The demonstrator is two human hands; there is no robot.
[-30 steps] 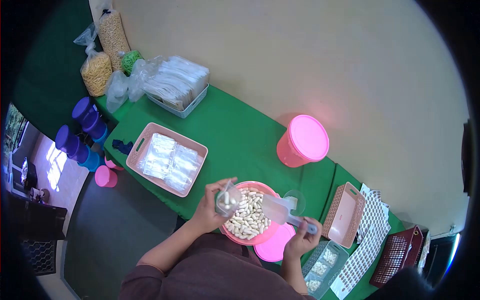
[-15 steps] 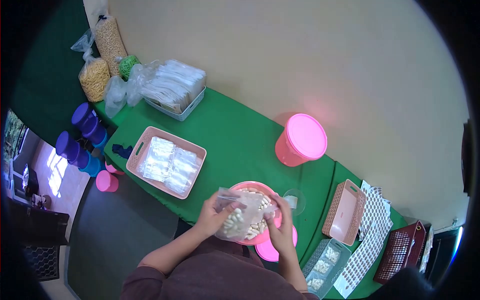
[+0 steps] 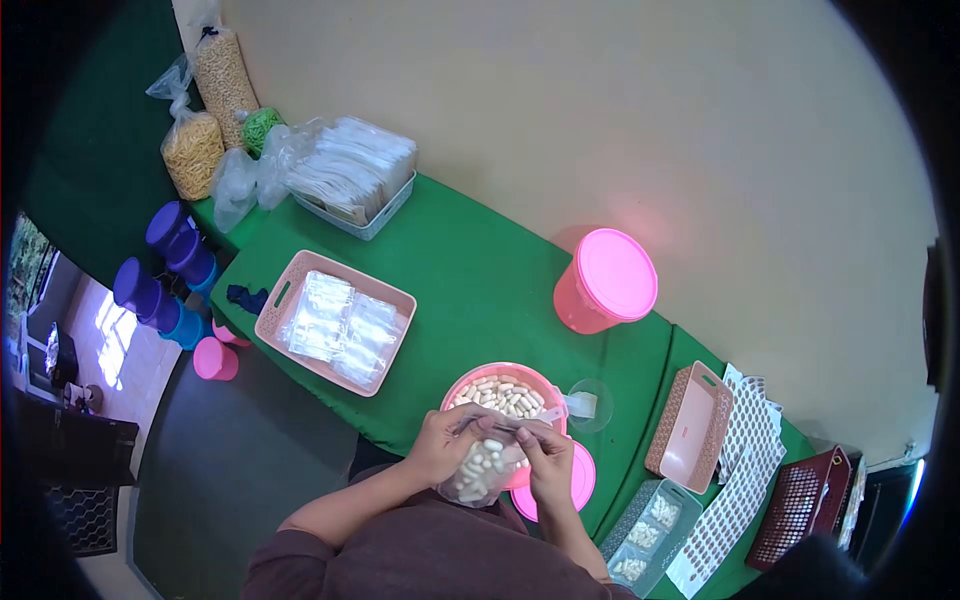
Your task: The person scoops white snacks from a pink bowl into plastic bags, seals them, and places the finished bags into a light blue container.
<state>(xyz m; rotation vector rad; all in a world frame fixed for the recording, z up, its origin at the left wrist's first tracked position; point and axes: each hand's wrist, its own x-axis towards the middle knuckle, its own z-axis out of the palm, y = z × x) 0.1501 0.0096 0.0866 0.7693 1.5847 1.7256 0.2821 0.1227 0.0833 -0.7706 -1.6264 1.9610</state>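
Observation:
Both hands pinch the top edge of a clear plastic bag [image 3: 478, 474] holding white capsules, low in front of my body. My left hand [image 3: 438, 442] is closed on the bag's left side, and my right hand [image 3: 547, 462] on its right side. Just beyond them stands a pink tub [image 3: 455, 384] full of white capsules, partly covered by the hands and bag. A clear scoop [image 3: 578, 405] rests at the tub's right rim. Beside the tub, a round pink lid [image 3: 583, 482] lies partly behind my right hand.
A pink tray [image 3: 402, 340] holds flat clear bags. Behind it is a basket of white packets [image 3: 375, 222]. A lidded pink bucket [image 3: 585, 300] stands near the wall. At right are an oblong pink basket [image 3: 688, 430], a grey basket [image 3: 682, 525] with filled bags, and label sheets [image 3: 735, 490].
The bag's top edge is now drawn flat between my fingers. My hands have come closer together and shifted off the tub, uncovering more capsules and the scoop.

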